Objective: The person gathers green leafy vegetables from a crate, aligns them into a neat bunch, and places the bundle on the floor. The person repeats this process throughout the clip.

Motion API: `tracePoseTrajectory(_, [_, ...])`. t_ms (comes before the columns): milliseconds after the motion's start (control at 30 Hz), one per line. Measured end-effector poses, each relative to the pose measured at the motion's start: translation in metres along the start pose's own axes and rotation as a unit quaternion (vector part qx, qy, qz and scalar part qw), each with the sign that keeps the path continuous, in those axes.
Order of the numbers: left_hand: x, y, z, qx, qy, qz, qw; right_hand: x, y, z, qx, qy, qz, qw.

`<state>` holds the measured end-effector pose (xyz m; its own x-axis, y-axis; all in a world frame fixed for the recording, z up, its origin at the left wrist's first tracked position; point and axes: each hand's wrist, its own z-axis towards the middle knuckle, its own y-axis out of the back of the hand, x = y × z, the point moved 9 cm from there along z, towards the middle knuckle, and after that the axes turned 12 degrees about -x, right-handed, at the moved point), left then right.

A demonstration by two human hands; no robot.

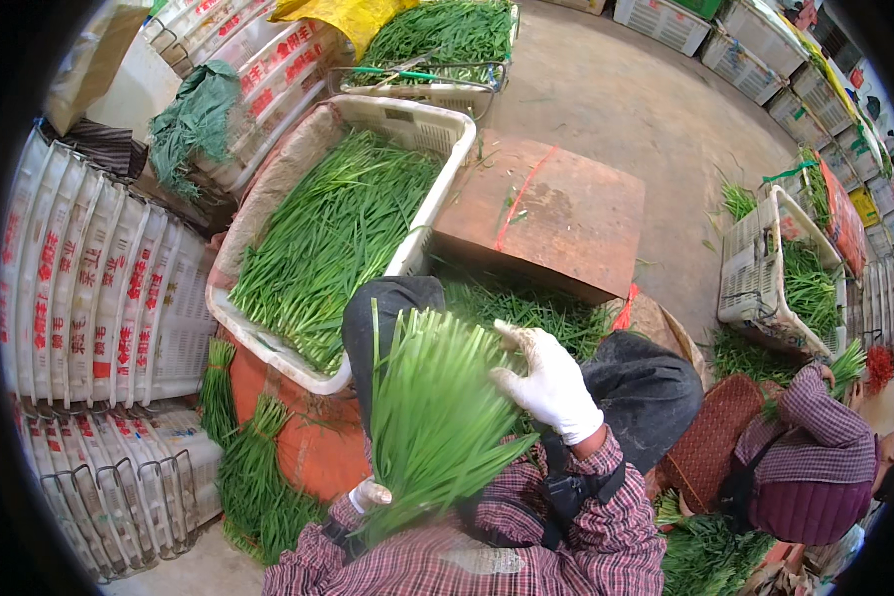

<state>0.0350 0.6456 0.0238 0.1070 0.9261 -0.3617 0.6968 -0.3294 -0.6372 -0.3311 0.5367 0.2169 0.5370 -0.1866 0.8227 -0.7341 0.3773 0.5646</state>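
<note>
A large loose bunch of garlic chives (436, 417) is fanned out over my lap, pale cut ends up and leaf tips towards my body. My left hand (370, 494), in a white glove, holds it low on the left side; most of its fingers are hidden behind the leaves. At the bunch's upper right is my right hand (555, 384), in a white glove with soiled fingertips. Its thumb and fingers are apart, close against the stalks. Beyond my knee, a white plastic crate (436, 123) holds many loose chives (343, 231).
A brown box-like block (559, 212) with red string stands ahead, loose chives (506, 305) before it. Tied bundles (261, 469) lie at left beside stacked white crates (97, 290). At right, a co-worker (812, 462) handles chives near another crate (752, 261).
</note>
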Motion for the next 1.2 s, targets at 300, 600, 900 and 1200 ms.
tracePoseTrajectory(300, [0.0, 0.006, 0.001, -0.001, -0.003, -0.007, 1.0, 0.019, -0.023, 0.023, 0.036, 0.19, -0.132, 0.972])
tracePoseTrajectory(600, [0.018, 0.018, -0.008, 0.001, -0.006, -0.025, 1.0, 0.001, -0.058, 0.031, 0.104, 0.082, -0.008, 0.991])
tracePoseTrajectory(900, [0.02, 0.018, -0.007, 0.016, -0.004, -0.033, 0.999, -0.005, -0.017, 0.042, 0.009, -0.012, -0.082, 0.997])
tracePoseTrajectory(1200, [0.018, 0.019, -0.006, 0.026, -0.009, -0.024, 0.999, -0.04, -0.035, 0.018, 0.256, -0.168, 0.074, 0.949])
